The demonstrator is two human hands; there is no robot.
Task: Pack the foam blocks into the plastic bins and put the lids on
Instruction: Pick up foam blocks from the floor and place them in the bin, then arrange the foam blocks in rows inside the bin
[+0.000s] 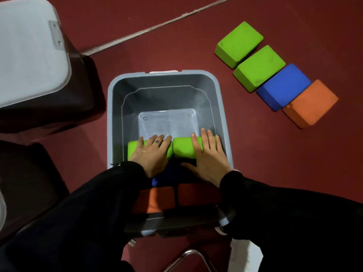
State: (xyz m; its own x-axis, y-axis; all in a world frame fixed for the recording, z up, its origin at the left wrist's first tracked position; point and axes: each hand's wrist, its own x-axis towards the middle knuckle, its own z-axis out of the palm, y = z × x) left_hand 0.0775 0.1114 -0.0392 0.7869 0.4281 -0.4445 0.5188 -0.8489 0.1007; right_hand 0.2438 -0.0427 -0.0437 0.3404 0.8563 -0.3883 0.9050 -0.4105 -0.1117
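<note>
An open grey plastic bin (220, 107) stands on the red floor below me. Inside it two green foam blocks stand side by side. My left hand (152, 155) lies flat on the left green block (131, 148). With straight fingers, my right hand (208, 158) presses on the right green block (181, 147). Nearer to me in the bin sit a dark blue block (155, 181) and two orange blocks (155, 201), partly hidden by my sleeves. On the floor at right lie two green blocks (238, 44), a blue block (283, 89) and an orange block (311, 103) in a row.
A second bin with a pale grey lid (29, 52) stands at the upper left. Another dark bin (29, 183) shows at the lower left. A metal chair frame (188, 256) is at the bottom. A pale line (157, 26) crosses the floor behind the bin.
</note>
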